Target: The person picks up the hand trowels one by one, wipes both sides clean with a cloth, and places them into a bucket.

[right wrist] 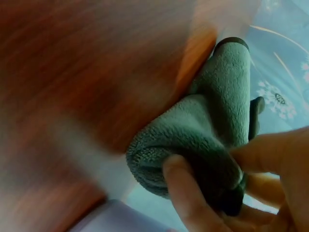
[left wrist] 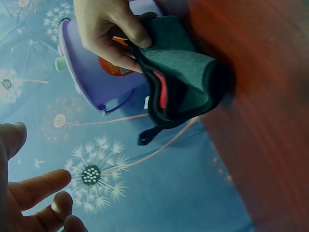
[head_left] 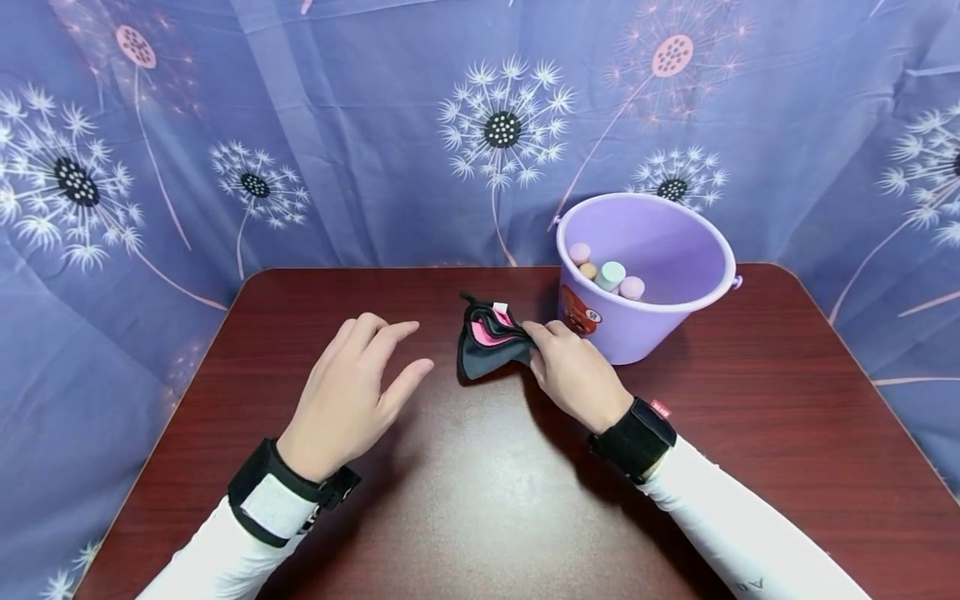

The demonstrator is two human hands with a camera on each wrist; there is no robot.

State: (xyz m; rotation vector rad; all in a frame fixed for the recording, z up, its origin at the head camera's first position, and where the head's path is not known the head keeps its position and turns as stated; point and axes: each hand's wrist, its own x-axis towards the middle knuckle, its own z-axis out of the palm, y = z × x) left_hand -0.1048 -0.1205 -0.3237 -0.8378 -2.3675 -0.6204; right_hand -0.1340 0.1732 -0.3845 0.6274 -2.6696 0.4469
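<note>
A folded dark grey cloth [head_left: 491, 360] with black edging, pink inner layers and a small white tag is gripped by my right hand [head_left: 577, 371]. The fingers pinch its right end, and its loose end spreads toward the left, close over the table. In the right wrist view the fuzzy grey cloth [right wrist: 178, 121] bunches between thumb and fingers. A black loop sticks out at the cloth's far corner. My left hand [head_left: 348, 396] hovers to the left of the cloth, fingers parted and holding nothing. The left wrist view shows the cloth [left wrist: 183, 72] apart from those fingers.
A purple bucket [head_left: 637, 333] stands at the back right, just behind my right hand. Inside lie several small rounded pieces, among them a mint green cylinder [head_left: 611, 275]. The dark red wooden table [head_left: 337, 292] ends at a blue dandelion-print curtain [head_left: 375, 167].
</note>
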